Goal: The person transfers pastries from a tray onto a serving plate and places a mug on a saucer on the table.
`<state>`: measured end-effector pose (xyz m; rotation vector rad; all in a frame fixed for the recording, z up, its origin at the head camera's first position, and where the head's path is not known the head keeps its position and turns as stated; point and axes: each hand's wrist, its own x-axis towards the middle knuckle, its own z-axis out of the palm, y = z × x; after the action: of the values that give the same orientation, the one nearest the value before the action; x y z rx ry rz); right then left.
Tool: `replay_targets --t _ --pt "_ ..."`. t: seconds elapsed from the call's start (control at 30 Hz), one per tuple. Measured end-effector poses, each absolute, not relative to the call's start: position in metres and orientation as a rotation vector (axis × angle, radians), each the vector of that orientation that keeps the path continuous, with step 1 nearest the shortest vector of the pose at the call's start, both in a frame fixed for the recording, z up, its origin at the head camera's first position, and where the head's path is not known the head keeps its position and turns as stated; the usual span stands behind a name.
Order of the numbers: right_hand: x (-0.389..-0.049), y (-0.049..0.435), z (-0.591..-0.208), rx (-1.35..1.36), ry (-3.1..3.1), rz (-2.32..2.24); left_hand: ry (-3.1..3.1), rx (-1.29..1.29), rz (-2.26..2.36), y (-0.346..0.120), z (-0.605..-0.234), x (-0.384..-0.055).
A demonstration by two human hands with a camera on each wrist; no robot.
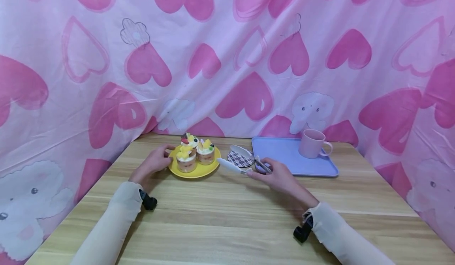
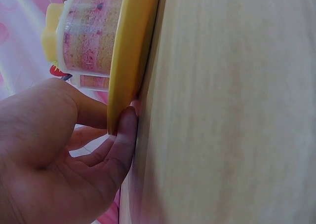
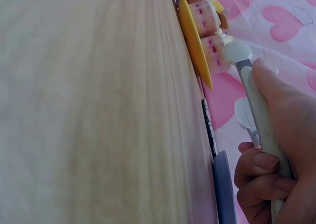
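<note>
On the left of the table sits a yellow plate (image 1: 193,174) bearing three clear dessert cups, one in front (image 1: 186,164), one at right (image 1: 206,157) and one behind, topped with cream and fruit. My left hand (image 1: 156,163) pinches the plate's left rim; in the left wrist view the thumb lies over the edge and a finger (image 2: 126,128) is beneath it. My right hand (image 1: 281,177) grips a pair of tongs (image 1: 229,165) with pale, spread ends pointing left toward the plate. In the right wrist view, the tongs' handle (image 3: 264,123) lies between thumb and curled fingers.
A round checked coaster (image 1: 235,160) lies beyond the tongs. Right of it is a blue tray (image 1: 281,154) with a pink mug (image 1: 311,144) on its right side. A small purple thing (image 1: 262,168) shows partly behind the right hand. A pink heart-printed curtain (image 1: 227,95) hangs behind the table.
</note>
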<state>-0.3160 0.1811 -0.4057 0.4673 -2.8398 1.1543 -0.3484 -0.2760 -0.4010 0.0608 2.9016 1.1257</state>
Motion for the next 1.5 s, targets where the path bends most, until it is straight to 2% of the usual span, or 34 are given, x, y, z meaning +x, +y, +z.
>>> replay_targets --t 0.5,0.77,1.03,1.5 --pt "-0.319 0.189 -0.408 0.415 -2.807 1.116 2.868 0.004 1.131 -0.275 -0.400 -0.350" --pt "-0.314 0.210 -0.408 0.426 -2.851 1.109 2.866 0.011 1.143 -0.274 -0.397 -0.348" --pt "-0.309 0.232 -0.404 0.327 -2.877 1.083 2.879 0.053 1.139 -0.275 -0.399 -0.348" --pt "-0.306 0.257 -0.398 0.246 -2.826 1.266 2.898 0.067 1.112 -0.274 -0.399 -0.348"
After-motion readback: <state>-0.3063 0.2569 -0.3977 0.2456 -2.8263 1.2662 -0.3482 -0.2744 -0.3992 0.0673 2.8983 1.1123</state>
